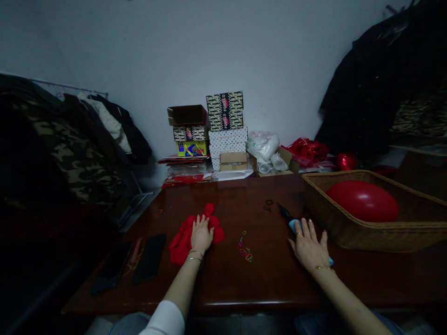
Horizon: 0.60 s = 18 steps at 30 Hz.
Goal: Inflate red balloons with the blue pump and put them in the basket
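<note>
My left hand (201, 236) lies flat, fingers stretched out, on a crumpled heap of soft red fabric (179, 244). A small rounded red lump (209, 209) sticks out at the heap's far end. Over on the right, my right hand (310, 247) rests with spread fingers across a light-blue tool with a black tapered tip (284, 212). It looks like a balloon pump, though my hand covers its middle. Between the hands lie several small coloured rubber bands (247, 255). Beyond them is a pair of dark loops (268, 205), perhaps scissors or hair ties.
A wicker basket (349, 232) holding a red balloon (363, 200) stands at right. Two dark flat devices (149, 258) lie at left on the brown table (244, 291). Stacked boxes (225, 111) and plastic bags (262, 144) are behind the far edge. Clothes hang at both sides.
</note>
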Tool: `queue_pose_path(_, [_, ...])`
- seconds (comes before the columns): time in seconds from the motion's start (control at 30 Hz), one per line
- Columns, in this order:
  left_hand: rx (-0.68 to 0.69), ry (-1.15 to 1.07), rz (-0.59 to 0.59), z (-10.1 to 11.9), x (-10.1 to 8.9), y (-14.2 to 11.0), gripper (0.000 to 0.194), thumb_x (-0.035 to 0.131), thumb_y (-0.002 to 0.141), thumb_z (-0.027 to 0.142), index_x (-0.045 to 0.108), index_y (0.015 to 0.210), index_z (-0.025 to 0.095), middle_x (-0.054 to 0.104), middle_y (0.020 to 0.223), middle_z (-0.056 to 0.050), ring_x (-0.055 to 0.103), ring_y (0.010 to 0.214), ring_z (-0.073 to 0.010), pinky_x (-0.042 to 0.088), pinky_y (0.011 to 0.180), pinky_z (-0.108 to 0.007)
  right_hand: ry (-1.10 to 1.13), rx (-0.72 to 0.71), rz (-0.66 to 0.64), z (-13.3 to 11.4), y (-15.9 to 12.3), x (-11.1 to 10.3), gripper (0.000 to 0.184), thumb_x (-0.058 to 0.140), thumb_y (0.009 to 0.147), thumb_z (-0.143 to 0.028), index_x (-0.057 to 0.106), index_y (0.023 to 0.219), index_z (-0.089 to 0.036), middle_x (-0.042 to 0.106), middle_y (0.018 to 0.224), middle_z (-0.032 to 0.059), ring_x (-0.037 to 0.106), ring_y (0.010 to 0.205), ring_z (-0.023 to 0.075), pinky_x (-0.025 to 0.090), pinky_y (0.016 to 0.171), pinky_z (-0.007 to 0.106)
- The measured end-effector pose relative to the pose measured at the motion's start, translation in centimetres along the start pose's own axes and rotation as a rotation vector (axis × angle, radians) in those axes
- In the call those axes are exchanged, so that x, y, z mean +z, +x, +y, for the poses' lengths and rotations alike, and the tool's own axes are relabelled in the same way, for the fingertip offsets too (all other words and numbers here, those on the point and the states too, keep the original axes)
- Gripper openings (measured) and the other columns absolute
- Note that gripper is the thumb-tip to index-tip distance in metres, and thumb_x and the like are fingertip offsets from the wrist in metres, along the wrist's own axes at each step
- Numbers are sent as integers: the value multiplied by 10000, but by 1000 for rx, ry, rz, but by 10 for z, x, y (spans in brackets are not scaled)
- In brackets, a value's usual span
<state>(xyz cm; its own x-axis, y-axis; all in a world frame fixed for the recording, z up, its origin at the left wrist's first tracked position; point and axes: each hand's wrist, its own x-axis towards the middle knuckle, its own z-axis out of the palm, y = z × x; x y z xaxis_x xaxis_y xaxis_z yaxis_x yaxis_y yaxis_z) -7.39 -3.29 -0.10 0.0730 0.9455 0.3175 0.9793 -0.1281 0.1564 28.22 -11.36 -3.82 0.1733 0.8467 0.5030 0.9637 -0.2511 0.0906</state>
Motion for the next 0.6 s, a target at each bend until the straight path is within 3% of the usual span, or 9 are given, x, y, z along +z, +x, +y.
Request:
queue_pose_path(0.13, [14, 43, -15, 8, 11, 12, 450, 490, 809, 294, 539, 1216, 110, 461, 1353, -148, 290, 1320, -279, 147, 1086, -430, -15, 34, -17, 0, 2, 3, 547, 335, 855, -299, 334, 1352, -70, 247, 1456, 192, 135, 1358, 308, 60, 1021, 625])
queue_pose_path(0.23, [-23, 55, -41, 13, 18, 16, 343, 473, 816, 274, 611, 1104, 149, 592, 1206, -146, 424, 1231, -274, 161, 1070, -449, -44, 60, -47, 0, 3, 7, 533, 334, 855, -286, 349, 1350, -90, 276, 1447, 181, 239, 1320, 326, 61, 1012, 636])
queue_pose_path(0.33, [-64, 52, -68, 16, 18, 19, 284, 433, 842, 270, 660, 980, 169, 684, 990, -129, 570, 1052, -248, 200, 1051, -434, -69, 79, -88, 3, 4, 11, 513, 316, 860, -265, 369, 1346, -108, 333, 1419, 182, 426, 1188, 332, 82, 995, 647])
queue_pose_path(0.43, [-88, 16, -111, 17, 13, 21, 282, 432, 853, 278, 681, 953, 194, 698, 926, -112, 623, 922, -226, 237, 1033, -393, -75, 72, -102, 6, 3, 14, 499, 275, 862, -220, 394, 1338, -131, 401, 1376, 189, 551, 999, 303, 138, 970, 649])
queue_pose_path(0.5, [-106, -36, -137, 15, 9, 22, 276, 449, 851, 292, 688, 963, 210, 698, 941, -113, 626, 907, -230, 301, 987, -370, -74, 70, -94, 6, 3, 12, 505, 261, 848, -176, 414, 1328, -142, 431, 1354, 189, 570, 942, 292, 160, 961, 646])
queue_pose_path(0.6, [-152, -146, -152, 9, 2, 25, 273, 467, 847, 333, 689, 972, 233, 694, 968, -111, 622, 912, -251, 406, 842, -340, -49, 89, -47, 4, 3, 3, 500, 278, 837, -167, 433, 1310, -121, 430, 1353, 190, 489, 1100, 327, 145, 971, 644])
